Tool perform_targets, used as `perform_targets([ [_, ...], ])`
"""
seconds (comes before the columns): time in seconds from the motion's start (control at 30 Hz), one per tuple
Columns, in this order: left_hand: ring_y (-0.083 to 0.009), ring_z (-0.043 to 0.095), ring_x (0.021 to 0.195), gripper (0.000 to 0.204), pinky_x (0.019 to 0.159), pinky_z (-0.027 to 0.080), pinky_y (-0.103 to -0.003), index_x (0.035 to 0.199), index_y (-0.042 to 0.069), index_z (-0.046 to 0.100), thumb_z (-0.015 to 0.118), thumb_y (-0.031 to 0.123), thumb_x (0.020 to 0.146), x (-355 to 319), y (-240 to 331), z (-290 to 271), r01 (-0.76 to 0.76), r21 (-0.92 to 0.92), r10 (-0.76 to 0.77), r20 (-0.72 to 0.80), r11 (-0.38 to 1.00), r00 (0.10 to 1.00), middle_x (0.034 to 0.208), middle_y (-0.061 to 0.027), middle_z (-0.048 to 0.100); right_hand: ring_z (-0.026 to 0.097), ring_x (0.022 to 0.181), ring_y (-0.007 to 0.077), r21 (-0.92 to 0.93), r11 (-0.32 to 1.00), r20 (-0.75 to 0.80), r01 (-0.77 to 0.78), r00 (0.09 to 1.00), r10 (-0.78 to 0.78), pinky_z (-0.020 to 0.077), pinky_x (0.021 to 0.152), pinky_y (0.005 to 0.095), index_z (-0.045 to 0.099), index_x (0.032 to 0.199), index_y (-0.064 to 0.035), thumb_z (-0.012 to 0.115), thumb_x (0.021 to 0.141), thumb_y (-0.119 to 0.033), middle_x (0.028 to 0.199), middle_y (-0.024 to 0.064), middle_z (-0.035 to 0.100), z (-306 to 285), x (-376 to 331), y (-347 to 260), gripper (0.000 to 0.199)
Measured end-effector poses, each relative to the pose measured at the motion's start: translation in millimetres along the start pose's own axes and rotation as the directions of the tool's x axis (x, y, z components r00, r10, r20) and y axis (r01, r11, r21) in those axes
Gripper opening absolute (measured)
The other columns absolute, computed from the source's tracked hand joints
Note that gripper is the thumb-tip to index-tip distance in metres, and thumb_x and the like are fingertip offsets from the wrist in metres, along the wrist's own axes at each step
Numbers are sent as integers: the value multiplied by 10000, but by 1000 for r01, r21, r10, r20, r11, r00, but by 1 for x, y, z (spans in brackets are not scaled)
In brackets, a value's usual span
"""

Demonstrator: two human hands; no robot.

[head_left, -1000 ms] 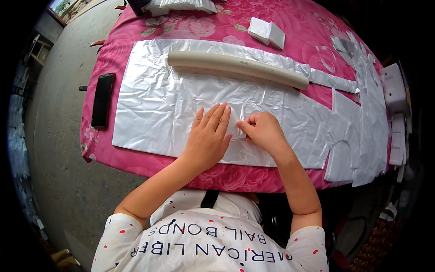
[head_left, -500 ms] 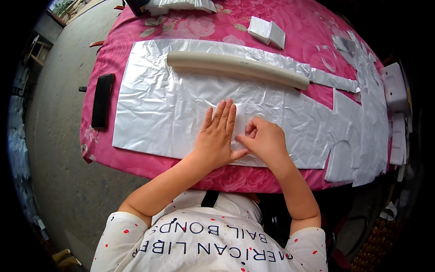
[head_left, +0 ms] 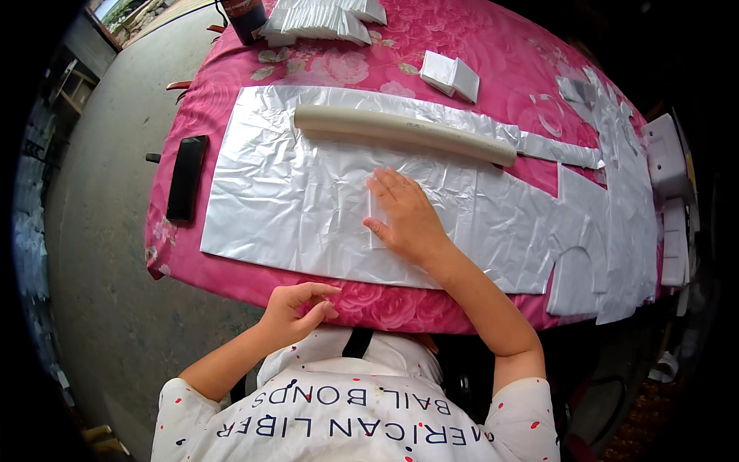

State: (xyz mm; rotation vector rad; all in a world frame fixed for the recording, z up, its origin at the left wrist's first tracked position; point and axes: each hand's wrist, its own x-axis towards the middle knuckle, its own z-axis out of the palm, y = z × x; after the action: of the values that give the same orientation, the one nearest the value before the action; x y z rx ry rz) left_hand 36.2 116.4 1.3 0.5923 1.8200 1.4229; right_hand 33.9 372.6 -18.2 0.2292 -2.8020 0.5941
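My right hand [head_left: 406,218] lies with fingers extended on a small folded piece of white plastic film [head_left: 376,235], covering most of it. That piece rests on a long, creased sheet of silvery white plastic film [head_left: 262,208] spread along the table. Near the table's front edge, my left hand [head_left: 296,312] is held off the sheet, its index finger and thumb apart and nothing visible between them. Across the far part of the sheet, beyond my right hand, lies a beige tube [head_left: 408,132].
A black phone [head_left: 187,179] lies left of the sheet on the pink floral tablecloth [head_left: 508,46]. Folded white packets [head_left: 449,75] and a larger stack [head_left: 319,21] sit at the back, beside a dark container [head_left: 245,19]. Cut film scraps [head_left: 627,208] cover the right end.
My left hand has lifted off the folded piece and drawn back toward my body. My right hand has gone from pinching its edge to lying flat on it. The view has shifted slightly.
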Motion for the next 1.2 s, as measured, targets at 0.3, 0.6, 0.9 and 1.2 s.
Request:
perform_targets([
  [0.3,-157,606,893,264,802,474,-251,1098,-14,550,519,176,917,-76,-53,-8,329,-781,-641,-117,531,758,1056,-125,627,125,1379,325,228,972,223,56,969,-109,86,1106,460,196,1427,-56,416,859,-571,1476,196,158,64,-6,-105,798],
  [0.6,-171,639,651,53,623,519,-289,823,-3,620,578,29,828,-77,-49,-12,327,-505,-518,-300,799,801,763,-101,659,111,1367,389,419,908,513,-6,826,-231,103,1087,517,188,1433,-92,552,834,-439,1449,220,205,49,-3,-156,782],
  [0.9,-201,619,551,119,487,488,-305,763,88,647,675,65,650,-12,29,-24,-310,714,435,8,628,900,640,-43,629,376,1247,325,409,866,269,288,868,-417,266,1036,482,630,985,-66,652,757,-218,1145,137,559,-12,10,-61,275],
  [1.2,-188,626,588,177,513,498,-295,808,85,640,688,59,640,30,52,-21,-351,736,432,89,578,897,716,-36,648,476,1146,293,276,903,199,329,900,-389,390,948,407,627,848,-39,679,741,-162,1036,81,585,-45,8,-48,172],
])
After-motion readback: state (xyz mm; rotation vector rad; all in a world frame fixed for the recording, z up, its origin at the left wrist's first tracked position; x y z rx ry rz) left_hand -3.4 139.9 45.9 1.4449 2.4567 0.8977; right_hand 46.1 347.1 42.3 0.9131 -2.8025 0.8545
